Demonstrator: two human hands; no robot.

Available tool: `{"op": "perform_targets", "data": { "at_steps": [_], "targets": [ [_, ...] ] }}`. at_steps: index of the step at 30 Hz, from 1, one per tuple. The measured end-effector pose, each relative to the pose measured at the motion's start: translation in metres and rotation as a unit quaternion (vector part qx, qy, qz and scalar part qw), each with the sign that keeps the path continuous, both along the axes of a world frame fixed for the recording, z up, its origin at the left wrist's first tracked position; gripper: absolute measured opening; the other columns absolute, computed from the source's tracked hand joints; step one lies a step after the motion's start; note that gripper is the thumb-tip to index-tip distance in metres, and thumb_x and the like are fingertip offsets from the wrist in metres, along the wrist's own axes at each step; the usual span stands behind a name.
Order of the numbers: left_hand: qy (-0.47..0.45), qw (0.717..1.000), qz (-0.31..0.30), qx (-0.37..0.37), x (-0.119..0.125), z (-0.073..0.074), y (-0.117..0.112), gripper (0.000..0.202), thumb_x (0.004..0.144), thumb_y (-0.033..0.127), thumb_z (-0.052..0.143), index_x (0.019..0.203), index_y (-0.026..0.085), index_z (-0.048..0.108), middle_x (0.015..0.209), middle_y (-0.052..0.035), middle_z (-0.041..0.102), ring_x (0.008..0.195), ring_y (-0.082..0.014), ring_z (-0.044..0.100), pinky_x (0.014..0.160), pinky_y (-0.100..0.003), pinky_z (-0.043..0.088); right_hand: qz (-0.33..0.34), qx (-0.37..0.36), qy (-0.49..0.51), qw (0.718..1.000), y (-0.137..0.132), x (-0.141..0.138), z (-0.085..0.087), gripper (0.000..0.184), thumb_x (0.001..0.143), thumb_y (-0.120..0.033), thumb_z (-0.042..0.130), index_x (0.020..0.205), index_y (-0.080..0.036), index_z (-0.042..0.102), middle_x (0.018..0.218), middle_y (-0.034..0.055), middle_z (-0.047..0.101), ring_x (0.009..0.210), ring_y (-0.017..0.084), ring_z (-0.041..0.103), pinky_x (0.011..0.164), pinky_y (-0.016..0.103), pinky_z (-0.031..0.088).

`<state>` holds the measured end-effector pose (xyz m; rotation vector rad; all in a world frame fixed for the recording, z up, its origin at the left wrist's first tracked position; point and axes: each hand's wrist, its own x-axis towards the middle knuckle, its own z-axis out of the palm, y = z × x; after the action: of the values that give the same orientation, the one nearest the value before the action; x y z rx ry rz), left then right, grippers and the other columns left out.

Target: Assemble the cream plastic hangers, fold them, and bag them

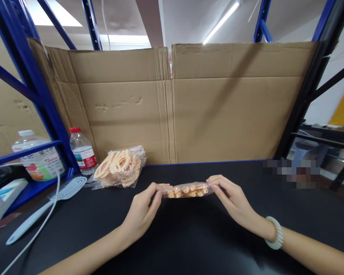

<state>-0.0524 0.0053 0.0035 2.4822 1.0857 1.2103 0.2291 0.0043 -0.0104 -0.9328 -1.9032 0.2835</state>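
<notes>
Between my two hands stretches a clear plastic bag (189, 190) with several small, light-orange tube-shaped pieces inside, their round ends facing me. My left hand (145, 206) is closed in a pinch on its left end. On the right end, the thumb and fingers of my right hand (232, 198) pinch the plastic too. The bag looks held just above the black tabletop (189, 240). A pale bracelet (275, 233) circles my right wrist.
Back left lies a larger clear bag (119, 168) of flat, ring-shaped pieces. Beside it stand a red-capped water bottle (84, 152), a large white-capped bottle (37, 156) and a light-blue hairbrush (46, 210) crossed by a white cable (47, 217). Cardboard panels (126, 103) wall the back.
</notes>
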Motion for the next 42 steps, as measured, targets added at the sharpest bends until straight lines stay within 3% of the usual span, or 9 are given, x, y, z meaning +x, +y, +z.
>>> {"op": "perform_targets", "data": {
  "at_steps": [5,8,12,18,23,26,30,35,42],
  "targets": [
    [-0.112,0.988,0.093,-0.059,-0.002,0.01,0.011,0.026,0.093,0.038,0.039,0.078,0.019,0.05,0.068,0.0019,0.053,0.063,-0.0125,0.053,0.06,-0.023,0.042,0.025,-0.078,0.089,0.993,0.015,-0.022,0.02,0.027,0.094,-0.036,0.043,0.077,-0.018,0.055,0.073,0.0017,0.055,0.068,0.014,0.05,0.064,0.025,0.041],
    [-0.215,0.966,0.076,-0.121,-0.005,0.007,0.029,0.031,0.09,0.046,0.043,0.076,0.019,0.048,0.068,0.0023,0.052,0.065,-0.0127,0.051,0.063,-0.024,0.043,0.042,-0.108,0.138,0.984,0.04,-0.04,0.023,0.03,0.091,-0.039,0.045,0.072,-0.017,0.053,0.067,0.0001,0.052,0.063,0.013,0.048,0.06,0.024,0.039],
    [-0.354,0.897,0.023,-0.262,-0.006,-0.004,0.043,0.04,0.081,0.057,0.052,0.083,0.018,0.051,0.072,0.0009,0.058,0.067,-0.0141,0.056,0.063,-0.026,0.047,0.029,-0.173,0.228,0.958,0.076,-0.063,0.013,0.034,0.082,-0.048,0.053,0.068,-0.017,0.053,0.059,-0.002,0.049,0.055,0.011,0.043,0.052,0.023,0.035],
    [-0.354,0.854,0.015,-0.38,-0.005,-0.013,0.041,0.044,0.063,0.048,0.075,0.088,0.013,0.062,0.086,-0.0066,0.068,0.079,-0.0185,0.064,0.068,-0.027,0.051,0.074,-0.348,0.358,0.863,0.1,-0.066,-0.008,0.043,0.058,-0.053,0.074,0.061,-0.015,0.054,0.052,-0.0041,0.046,0.048,0.008,0.039,0.049,0.024,0.035],
    [-0.367,0.838,0.038,-0.404,-0.003,-0.021,0.041,0.045,0.062,0.048,0.076,0.087,0.011,0.066,0.082,-0.0085,0.071,0.074,-0.0188,0.066,0.065,-0.026,0.051,0.124,-0.46,0.363,0.801,0.087,-0.047,-0.006,0.04,0.07,-0.051,0.07,0.078,-0.013,0.064,0.065,0.0032,0.059,0.063,0.014,0.056,0.059,0.029,0.048],
    [-0.368,0.839,0.039,-0.398,-0.002,-0.025,0.04,0.047,0.061,0.049,0.076,0.088,0.01,0.067,0.083,-0.0095,0.071,0.073,-0.0185,0.066,0.064,-0.026,0.052,0.17,-0.484,0.32,0.796,0.078,-0.04,-0.004,0.035,0.073,-0.043,0.071,0.092,-0.014,0.064,0.085,0.0094,0.066,0.077,0.017,0.063,0.07,0.032,0.051],
    [-0.365,0.838,0.046,-0.402,-0.002,-0.024,0.036,0.047,0.061,0.049,0.076,0.087,0.01,0.067,0.085,-0.0111,0.072,0.073,-0.0188,0.066,0.062,-0.025,0.052,0.12,-0.472,0.298,0.821,0.075,-0.043,-0.006,0.028,0.067,-0.034,0.077,0.08,-0.013,0.064,0.074,0.0063,0.066,0.063,0.013,0.062,0.065,0.028,0.052],
    [-0.352,0.859,0.056,-0.366,-0.009,-0.005,0.031,0.041,0.066,0.045,0.073,0.088,0.012,0.067,0.085,-0.0098,0.072,0.078,-0.0212,0.067,0.064,-0.027,0.053,0.107,-0.431,0.313,0.84,0.079,-0.055,0.006,0.032,0.059,-0.036,0.079,0.073,-0.012,0.063,0.072,0.0072,0.066,0.061,0.014,0.062,0.059,0.029,0.052],
    [-0.328,0.896,0.121,-0.274,-0.056,0.057,0.041,0.031,0.069,0.038,0.068,0.089,0.014,0.067,0.079,-0.007,0.072,0.068,-0.0181,0.066,0.057,-0.025,0.05,0.152,-0.354,0.351,0.853,0.096,-0.11,0.06,0.026,0.059,-0.029,0.078,0.067,-0.012,0.06,0.058,0.001,0.06,0.05,0.009,0.053,0.051,0.024,0.049]
  ]
}}
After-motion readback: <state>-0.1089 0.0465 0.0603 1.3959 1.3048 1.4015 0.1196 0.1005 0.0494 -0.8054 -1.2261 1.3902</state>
